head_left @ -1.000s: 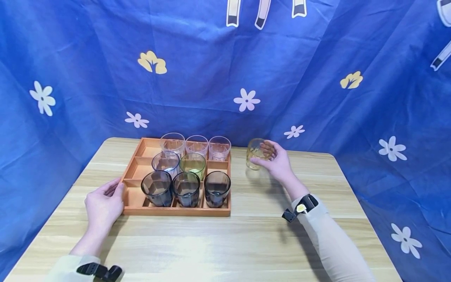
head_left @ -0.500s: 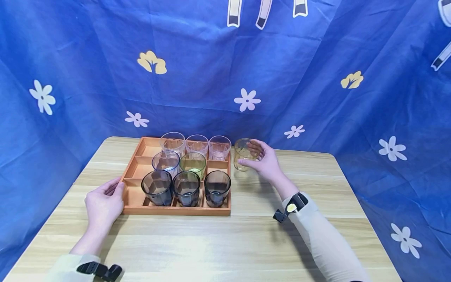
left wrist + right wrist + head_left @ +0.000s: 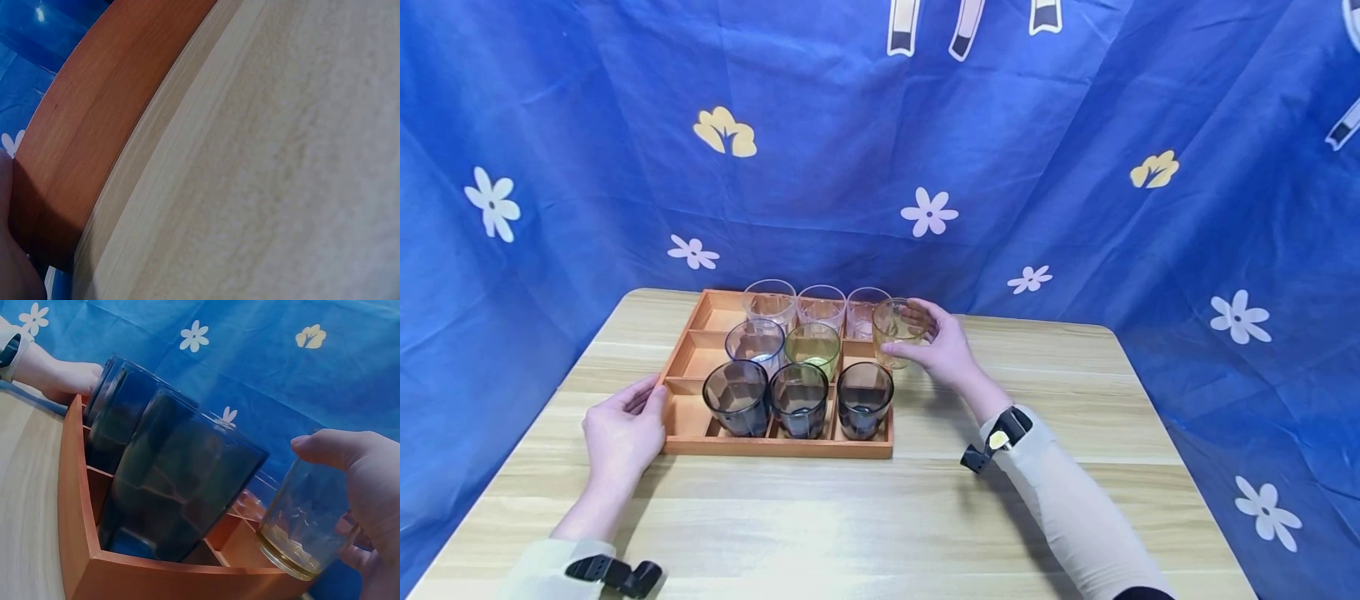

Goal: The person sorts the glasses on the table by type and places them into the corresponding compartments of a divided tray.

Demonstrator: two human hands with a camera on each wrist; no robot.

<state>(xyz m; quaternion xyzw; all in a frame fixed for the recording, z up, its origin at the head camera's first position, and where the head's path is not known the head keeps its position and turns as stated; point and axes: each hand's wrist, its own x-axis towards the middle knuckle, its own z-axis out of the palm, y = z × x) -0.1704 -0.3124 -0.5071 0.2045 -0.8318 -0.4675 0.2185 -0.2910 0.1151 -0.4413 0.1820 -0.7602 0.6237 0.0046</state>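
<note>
Right hand [image 3: 943, 350] held the amber glass [image 3: 895, 330], fingers [image 3: 917, 317] curled round its far side, thumb on the near side; in the right wrist view the amber glass [image 3: 304, 520] hung clear above the tray [image 3: 78, 506] rim, upright, thumb [image 3: 331, 447] over its top edge. Glass sat at the tray's [image 3: 775, 448] right edge, just beside the clear glass [image 3: 863, 310] in the back row and above the open slot behind the dark glass [image 3: 864, 398]. Left hand [image 3: 621, 433] rested flat on the worktop [image 3: 850, 517], fingers relaxed and fairly straight, fingertips touching the tray's left wall; left wrist view showed only tray wall [image 3: 94, 125] and worktop [image 3: 281, 187] up close, hand barely in frame. Ahead of the left fingers: three dark glasses in the front row, a bluish glass [image 3: 753, 343] and a green glass [image 3: 812, 346] in the middle, three clear ones at the back. Blue flowered cloth [image 3: 625, 125] behind it all.
</note>
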